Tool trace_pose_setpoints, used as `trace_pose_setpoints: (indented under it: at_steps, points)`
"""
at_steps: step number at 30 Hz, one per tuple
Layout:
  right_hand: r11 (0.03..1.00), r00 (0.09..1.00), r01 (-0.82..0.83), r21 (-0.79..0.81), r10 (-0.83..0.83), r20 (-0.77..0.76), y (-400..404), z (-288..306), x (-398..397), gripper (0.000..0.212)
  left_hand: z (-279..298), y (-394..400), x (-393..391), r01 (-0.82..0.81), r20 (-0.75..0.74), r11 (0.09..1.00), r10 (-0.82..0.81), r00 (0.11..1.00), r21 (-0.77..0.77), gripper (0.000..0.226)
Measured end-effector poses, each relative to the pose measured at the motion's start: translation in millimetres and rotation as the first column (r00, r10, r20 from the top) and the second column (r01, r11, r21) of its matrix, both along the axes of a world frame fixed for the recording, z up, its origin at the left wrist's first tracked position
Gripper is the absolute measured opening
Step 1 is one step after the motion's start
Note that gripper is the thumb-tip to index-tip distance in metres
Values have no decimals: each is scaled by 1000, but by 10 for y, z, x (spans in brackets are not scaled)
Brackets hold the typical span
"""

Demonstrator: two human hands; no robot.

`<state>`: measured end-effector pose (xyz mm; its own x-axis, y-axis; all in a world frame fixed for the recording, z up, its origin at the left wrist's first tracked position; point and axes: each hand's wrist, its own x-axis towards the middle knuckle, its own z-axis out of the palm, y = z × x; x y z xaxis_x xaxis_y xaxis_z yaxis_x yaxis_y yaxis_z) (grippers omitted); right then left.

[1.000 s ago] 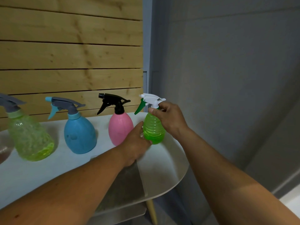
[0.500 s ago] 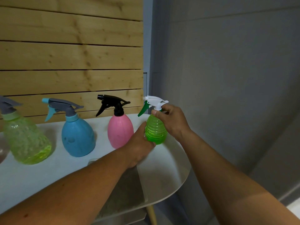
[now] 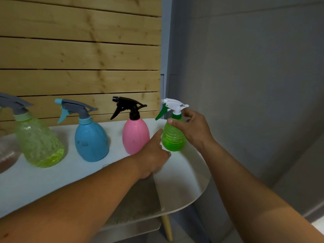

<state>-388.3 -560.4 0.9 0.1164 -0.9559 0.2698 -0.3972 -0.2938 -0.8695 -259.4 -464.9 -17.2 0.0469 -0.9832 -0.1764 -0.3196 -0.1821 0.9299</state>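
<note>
table (image 3: 184, 181): white, rounded end, four spray bottles in a row
yellow-green bottle (image 3: 38, 144): far left, biggest one
blue bottle (image 3: 91, 139): next along
pink bottle (image 3: 135, 137): black trigger
green bottle (image 3: 173, 139): upright at the table's right end, just beside the pink bottle
right hand (image 3: 192, 130): fingers wrapped round the green bottle's neck
left hand (image 3: 154, 155): down by its base, thumb up, honestly can't tell if it's gripping

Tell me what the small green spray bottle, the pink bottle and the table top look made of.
The small green spray bottle: translucent, glossy plastic by the look; light shows through its ribbed body. The pink bottle: opaque plastic, smooth satin finish, soft sheen only. The table top: hard, smooth white surface, perhaps laminate or painted board; the pictures leave that open.
</note>
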Motion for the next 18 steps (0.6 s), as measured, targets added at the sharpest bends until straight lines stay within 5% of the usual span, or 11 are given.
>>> trace_pose_setpoints:
  at_steps: [5,13,18]
  points:
    - [962,959,272,-3,-271,79,569,43,148,39,197,470,313,-24,82,999,20,996,45,84]
    - [993,994,-107,-59,106,-12,1529,172,846,14,562,1083,728,-140,72,989,143,987,-37,81]
    - [965,926,-261,39,262,-272,1927,130,1010,25,769,1663,939,-246,106,967,252,962,-62,74]
